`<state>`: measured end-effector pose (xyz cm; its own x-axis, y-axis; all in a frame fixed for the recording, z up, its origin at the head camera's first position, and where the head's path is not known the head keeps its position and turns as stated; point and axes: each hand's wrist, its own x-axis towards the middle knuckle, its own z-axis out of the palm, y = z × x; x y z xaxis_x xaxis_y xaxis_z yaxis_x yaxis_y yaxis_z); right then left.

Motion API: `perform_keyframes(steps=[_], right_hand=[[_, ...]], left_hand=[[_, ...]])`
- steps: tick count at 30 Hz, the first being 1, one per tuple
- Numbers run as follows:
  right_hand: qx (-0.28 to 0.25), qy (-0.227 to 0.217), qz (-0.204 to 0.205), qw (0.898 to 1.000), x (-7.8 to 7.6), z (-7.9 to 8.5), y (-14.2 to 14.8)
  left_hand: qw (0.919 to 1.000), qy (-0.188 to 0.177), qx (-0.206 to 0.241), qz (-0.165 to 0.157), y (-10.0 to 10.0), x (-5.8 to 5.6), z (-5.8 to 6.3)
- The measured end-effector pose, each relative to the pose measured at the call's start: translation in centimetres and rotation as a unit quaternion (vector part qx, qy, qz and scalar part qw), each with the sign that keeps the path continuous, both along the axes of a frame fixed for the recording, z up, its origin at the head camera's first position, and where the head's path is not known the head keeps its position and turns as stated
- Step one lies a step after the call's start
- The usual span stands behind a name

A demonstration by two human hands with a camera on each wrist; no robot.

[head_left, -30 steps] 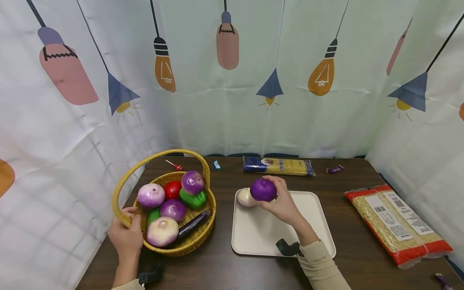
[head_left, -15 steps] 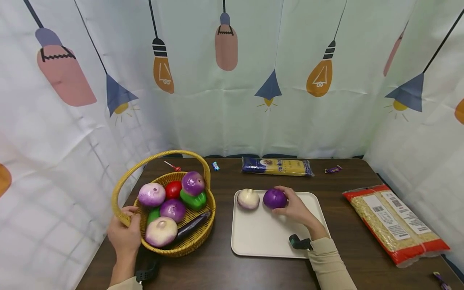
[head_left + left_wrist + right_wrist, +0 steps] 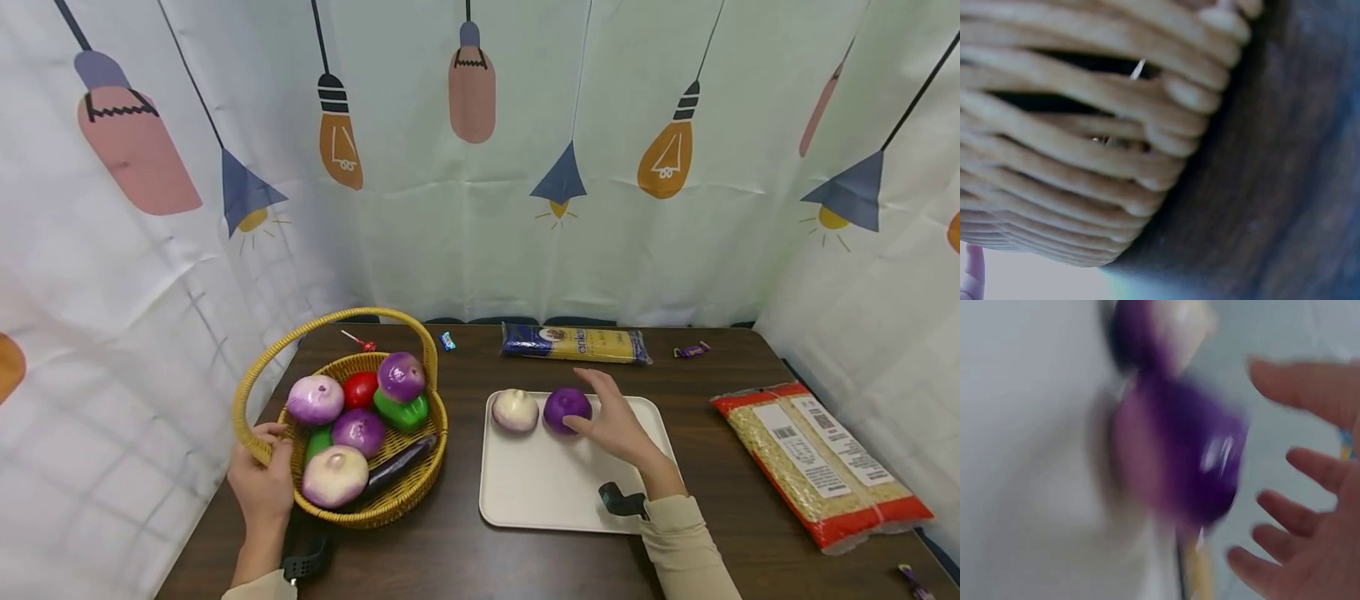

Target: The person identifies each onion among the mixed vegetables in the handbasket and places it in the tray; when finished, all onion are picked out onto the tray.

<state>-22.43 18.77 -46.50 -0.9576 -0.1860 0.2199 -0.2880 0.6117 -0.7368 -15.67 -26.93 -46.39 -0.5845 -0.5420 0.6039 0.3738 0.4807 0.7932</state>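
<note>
Fingers (image 3: pixel 1291 515) apart, right hand (image 3: pixel 621 427) has released purple onion (image 3: pixel 560 407); left hand (image 3: pixel 260 481) grips basket handle (image 3: pixel 367 312).

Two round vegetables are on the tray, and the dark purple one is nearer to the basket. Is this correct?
Not quite: the pale vegetable is nearer to the basket, and the dark purple vegetable is farther away, as the head view shows. Both are on the tray.
</note>
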Motion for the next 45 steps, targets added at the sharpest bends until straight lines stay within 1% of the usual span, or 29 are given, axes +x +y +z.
perform_keyframes(steps=[2, 4, 7, 9, 12, 15, 17, 18, 19, 21, 25, 27, 29, 31, 34, 36, 38, 41, 45], right_hand=[[-0.022, 0.047, 0.001, 0.999, 0.6, 0.9, -1.5], [-0.050, 0.089, 0.018, 0.995, 1.2, 1.6, -3.7], [-0.084, 0.126, 0.071, 0.986, 2.4, 1.8, -7.6], [-0.100, 0.127, 0.119, 0.980, 3.1, 1.5, -10.2], [-0.125, 0.116, 0.180, 0.969, 4.2, 1.0, -13.9], [-0.164, 0.102, 0.232, 0.953, 5.0, 0.6, -17.4], [-0.176, 0.098, 0.256, 0.946, 5.2, 0.5, -19.4], [-0.172, 0.096, 0.263, 0.944, 5.2, 0.4, -20.2], [-0.163, 0.092, 0.266, 0.946, 5.2, 0.5, -21.0], [-0.139, 0.075, 0.267, 0.951, 5.1, 0.7, -22.3], [-0.068, 0.025, 0.255, 0.964, 4.4, 1.4, -24.1], [-0.024, 0.012, 0.259, 0.965, 4.1, 1.6, -24.8], [0.031, 0.017, 0.272, 0.962, 3.8, 1.7, -25.3], [0.077, 0.027, 0.293, 0.953, 3.5, 1.7, -25.8], [0.107, 0.034, 0.324, 0.939, 3.2, 1.8, -26.3], [0.116, 0.033, 0.335, 0.935, 3.0, 1.9, -26.6], [0.122, 0.025, 0.340, 0.932, 2.8, 1.9, -27.0], [0.122, -0.003, 0.351, 0.928, 2.7, 1.7, -27.4], [0.095, -0.038, 0.373, 0.922, 2.4, 1.5, -27.7]], left_hand=[[1.0000, -0.001, 0.001, 0.003, 0.0, 0.0, 0.0], [1.0000, -0.002, 0.002, 0.005, 0.0, 0.0, 0.1], [1.0000, -0.002, 0.002, 0.009, 0.1, 0.0, 0.0], [0.9999, -0.002, 0.002, 0.010, 0.1, 0.0, 0.1], [0.9999, -0.003, 0.000, 0.013, 0.1, 0.0, 0.0], [0.9998, -0.006, 0.001, 0.018, 0.2, 0.1, 0.0], [0.9998, -0.009, 0.002, 0.020, 0.2, 0.2, -0.1], [0.9997, -0.009, 0.002, 0.020, 0.3, 0.2, -0.1], [0.9998, -0.009, 0.003, 0.019, 0.3, 0.2, -0.1], [0.9998, -0.007, 0.004, 0.017, 0.3, 0.2, -0.2], [0.9999, -0.002, 0.004, 0.012, 0.3, 0.1, -0.1], [0.9999, -0.002, 0.003, 0.012, 0.2, 0.1, 0.0], [0.9999, -0.001, 0.004, 0.012, 0.2, 0.1, 0.0], [0.9999, -0.002, 0.004, 0.013, 0.2, 0.1, 0.1], [0.9999, -0.002, 0.011, 0.012, 0.3, 0.1, 0.2], [0.9998, -0.003, 0.017, 0.012, 0.3, 0.1, 0.2], [0.9996, -0.004, 0.023, 0.013, 0.3, 0.1, 0.2], [0.9994, -0.008, 0.029, 0.016, 0.4, 0.2, 0.3], [0.9994, -0.013, 0.027, 0.019, 0.5, 0.2, 0.1]])
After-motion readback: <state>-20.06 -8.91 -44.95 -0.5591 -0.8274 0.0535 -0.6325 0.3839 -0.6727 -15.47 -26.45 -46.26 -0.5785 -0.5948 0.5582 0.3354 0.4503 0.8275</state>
